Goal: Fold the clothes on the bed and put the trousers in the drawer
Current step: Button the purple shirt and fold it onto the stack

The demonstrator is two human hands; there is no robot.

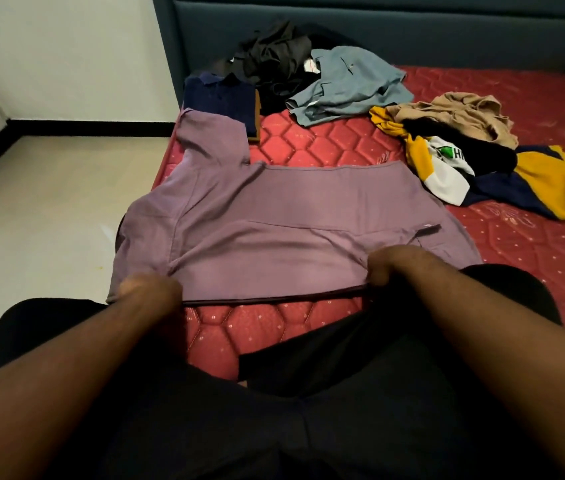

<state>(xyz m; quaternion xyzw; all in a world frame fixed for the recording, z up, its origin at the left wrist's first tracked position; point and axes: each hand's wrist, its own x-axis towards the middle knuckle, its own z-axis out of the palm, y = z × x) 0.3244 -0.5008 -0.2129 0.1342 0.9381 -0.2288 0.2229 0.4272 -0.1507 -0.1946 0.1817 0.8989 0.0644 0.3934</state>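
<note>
Both hands, left (151,289) and right (386,268), pinch the near edge of the purple shirt (274,220), spread at the mattress (308,143) corner. Crumpled clothes (343,84) pile beyond; bare mattress lies between.

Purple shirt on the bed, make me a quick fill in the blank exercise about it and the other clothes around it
1. Both the left hand and the right hand grip the near edge of the ____ shirt.
2. The mattress under the clothes is ____ in colour.
3. The folded navy shirt lies on the far side of the purple shirt's ____.
4. The beige garment lies on a yellow, navy and ____ shirt.

Missing words: purple; red; sleeve; white
</note>
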